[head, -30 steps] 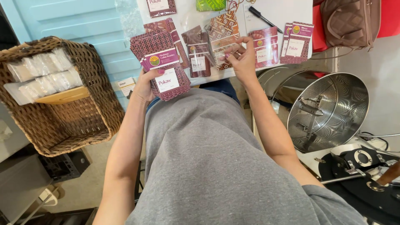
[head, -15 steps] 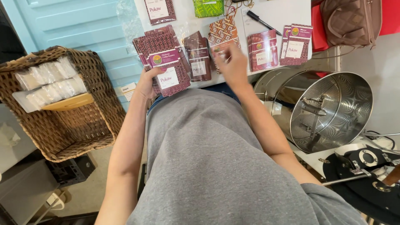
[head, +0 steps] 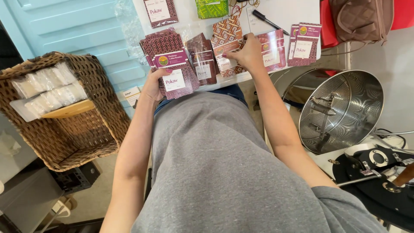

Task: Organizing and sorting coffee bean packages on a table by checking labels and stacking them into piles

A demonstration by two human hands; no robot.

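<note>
White tabletop (head: 284, 13) fills the upper middle of the frame, strewn with flat maroon patterned pouches. At its near edge the left hand (head: 152, 85) clasps a stack of maroon pouches with white labels (head: 172, 71). Right of it, the right hand (head: 246, 52) pinches an orange patterned pouch (head: 225, 34) lying on the table. A brown wicker basket (head: 86, 129) sits at left, a steel drum (head: 345, 108) at right.

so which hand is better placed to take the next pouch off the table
Right. The right hand already rests on the patterned pouches on the white table, while the left hand is full, gripping a maroon pouch stack.
</note>
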